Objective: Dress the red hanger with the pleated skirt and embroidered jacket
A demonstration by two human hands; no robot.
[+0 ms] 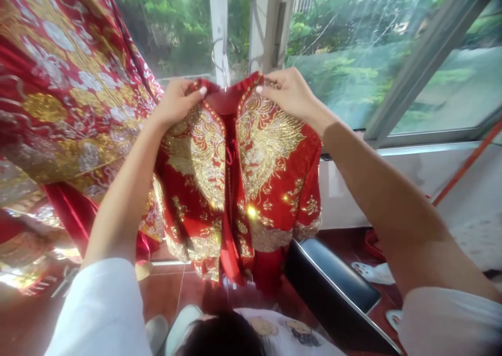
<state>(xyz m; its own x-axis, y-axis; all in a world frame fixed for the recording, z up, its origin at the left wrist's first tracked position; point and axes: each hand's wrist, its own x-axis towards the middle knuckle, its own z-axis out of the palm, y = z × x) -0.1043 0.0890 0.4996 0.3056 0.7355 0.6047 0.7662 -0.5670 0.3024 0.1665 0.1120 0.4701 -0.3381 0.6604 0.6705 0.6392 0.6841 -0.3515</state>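
Note:
A red jacket (270, 188) with gold embroidery hangs in front of me on a wire hanger (221, 63) whose hook rises before the white window post. My left hand (177, 102) is closed on the jacket's left shoulder near the collar. My right hand (288, 92) pinches the right shoulder at the same height. Both arms reach up and forward, with white short sleeves at the bottom edge.
Another red and gold embroidered garment (58, 100) hangs at the left. A large window (353, 47) with greenery outside fills the back. A black chair (333, 288) stands at lower right on the red tiled floor. A person's dark hair (223, 335) shows at bottom centre.

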